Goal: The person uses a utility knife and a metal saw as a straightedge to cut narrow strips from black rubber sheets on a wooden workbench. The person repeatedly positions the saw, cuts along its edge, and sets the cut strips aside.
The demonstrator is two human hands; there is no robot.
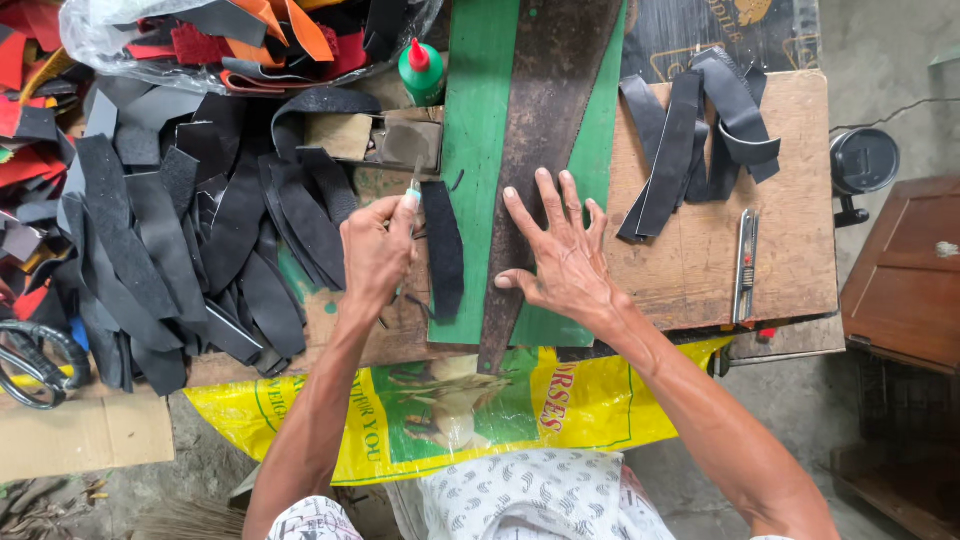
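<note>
My left hand (pixel 375 255) is closed around a small utility knife (pixel 414 186), its blade pointing up beside a narrow black leather strip (pixel 443 248). The strip lies on a green cutting mat (pixel 476 120). My right hand (pixel 560 250) lies flat with fingers spread on a long brown leather piece (pixel 545 110) that runs up the mat. Both pieces rest on a wooden work board (pixel 690 250).
A heap of black leather strips (pixel 190 240) covers the left side. More black strips (pixel 700 130) lie at the upper right. A second metal cutter (pixel 744 262) rests on the board's right. A green glue bottle (pixel 421 72), a scrap bag (pixel 240 35) and scissors (pixel 35 360) are nearby.
</note>
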